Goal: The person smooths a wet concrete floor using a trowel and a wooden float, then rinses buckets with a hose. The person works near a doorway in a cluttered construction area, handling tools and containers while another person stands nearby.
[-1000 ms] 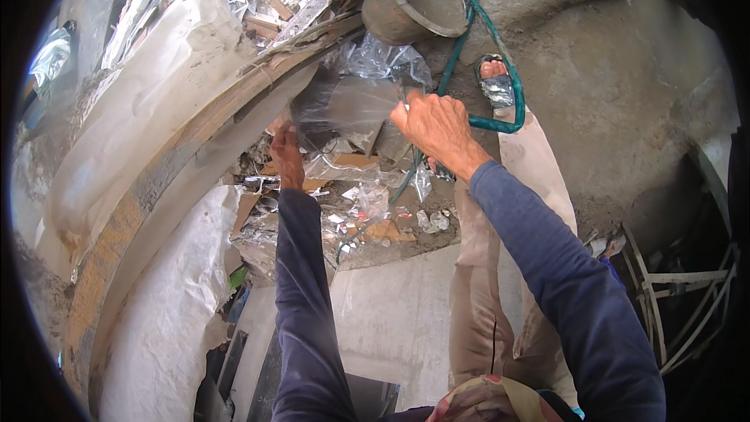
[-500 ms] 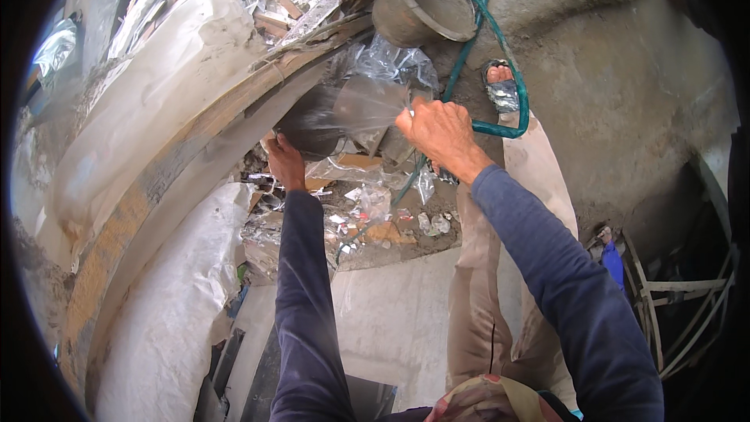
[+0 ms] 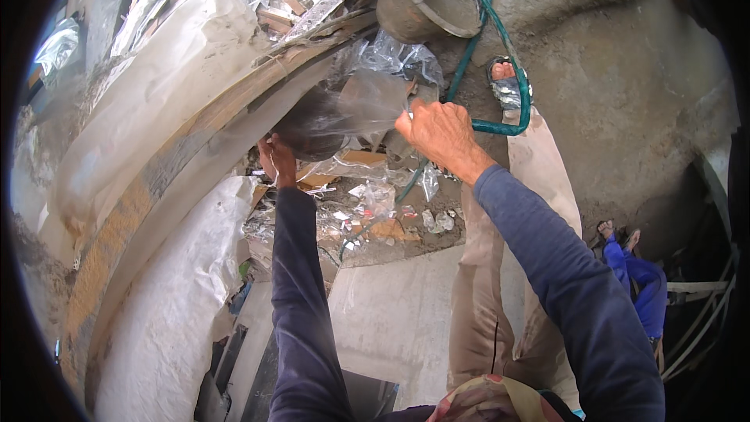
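Observation:
My right hand (image 3: 444, 139) is closed round the end of a green hose (image 3: 500, 126), thumb and fingers pressed at its mouth. A fan of water sprays leftward from it onto a dark, rounded bucket-like vessel (image 3: 308, 139). My left hand (image 3: 277, 161) grips the near left edge of that vessel, which is tilted; spray and the hand hide part of its shape. Crumpled clear plastic (image 3: 398, 61) lies just beyond the spray.
A mud-coated grey bucket (image 3: 397, 12) leans at the far side. A curved wooden beam (image 3: 168, 148) and white sacking (image 3: 180, 289) line the left. Rubble and scraps (image 3: 375, 199) cover the ground below my hands. At right another person's blue-trousered legs (image 3: 647, 289) show.
My left hand and the vessel have shifted slightly left. My right hand keeps spraying from nearly the same spot. The other person's blue-trousered legs have come further into view at right.

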`<control>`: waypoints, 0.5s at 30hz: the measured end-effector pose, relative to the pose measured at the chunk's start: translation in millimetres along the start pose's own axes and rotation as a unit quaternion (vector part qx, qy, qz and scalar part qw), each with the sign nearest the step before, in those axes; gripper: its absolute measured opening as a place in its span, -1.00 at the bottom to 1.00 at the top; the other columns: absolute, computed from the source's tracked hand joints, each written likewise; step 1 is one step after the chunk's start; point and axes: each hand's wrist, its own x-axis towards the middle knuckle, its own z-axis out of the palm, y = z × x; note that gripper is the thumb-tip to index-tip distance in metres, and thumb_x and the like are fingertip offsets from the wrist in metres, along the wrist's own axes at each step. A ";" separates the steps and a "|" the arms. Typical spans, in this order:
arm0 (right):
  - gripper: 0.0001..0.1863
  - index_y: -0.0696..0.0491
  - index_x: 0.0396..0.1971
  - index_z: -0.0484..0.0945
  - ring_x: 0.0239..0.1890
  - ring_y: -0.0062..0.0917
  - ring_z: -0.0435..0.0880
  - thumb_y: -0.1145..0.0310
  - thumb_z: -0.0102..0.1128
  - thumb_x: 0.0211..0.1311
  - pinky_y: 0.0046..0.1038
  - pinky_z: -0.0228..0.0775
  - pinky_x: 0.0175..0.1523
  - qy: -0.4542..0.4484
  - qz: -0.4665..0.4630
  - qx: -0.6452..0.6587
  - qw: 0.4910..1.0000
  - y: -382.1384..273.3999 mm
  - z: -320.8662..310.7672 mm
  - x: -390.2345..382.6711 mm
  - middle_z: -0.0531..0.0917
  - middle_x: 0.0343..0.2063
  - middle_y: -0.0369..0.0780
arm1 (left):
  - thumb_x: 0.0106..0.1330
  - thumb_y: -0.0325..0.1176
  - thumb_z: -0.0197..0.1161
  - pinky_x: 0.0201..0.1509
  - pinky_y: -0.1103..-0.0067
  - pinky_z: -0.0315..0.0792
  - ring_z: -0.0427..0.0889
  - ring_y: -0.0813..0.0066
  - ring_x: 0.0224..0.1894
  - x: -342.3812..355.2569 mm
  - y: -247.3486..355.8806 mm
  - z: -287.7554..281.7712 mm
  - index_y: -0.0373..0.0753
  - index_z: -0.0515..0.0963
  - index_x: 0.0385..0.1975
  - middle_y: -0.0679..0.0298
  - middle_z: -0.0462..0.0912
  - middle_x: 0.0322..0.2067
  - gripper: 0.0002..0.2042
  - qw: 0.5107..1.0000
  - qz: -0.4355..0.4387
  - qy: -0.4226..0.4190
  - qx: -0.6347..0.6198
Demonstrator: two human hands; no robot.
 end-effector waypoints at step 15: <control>-0.55 0.19 -0.62 0.68 -0.65 -0.13 0.74 0.16 0.14 0.36 -0.11 0.55 -0.51 0.005 -0.013 0.021 1.000 -6.2 5.2 1.0 0.65 -0.72 0.06 | 0.65 -0.16 0.09 -0.33 0.20 0.67 0.80 0.09 -0.13 0.8 11.0 18.4 -0.19 0.51 0.19 -0.01 0.74 -0.26 -0.69 0.969 -0.148 -0.160 -0.117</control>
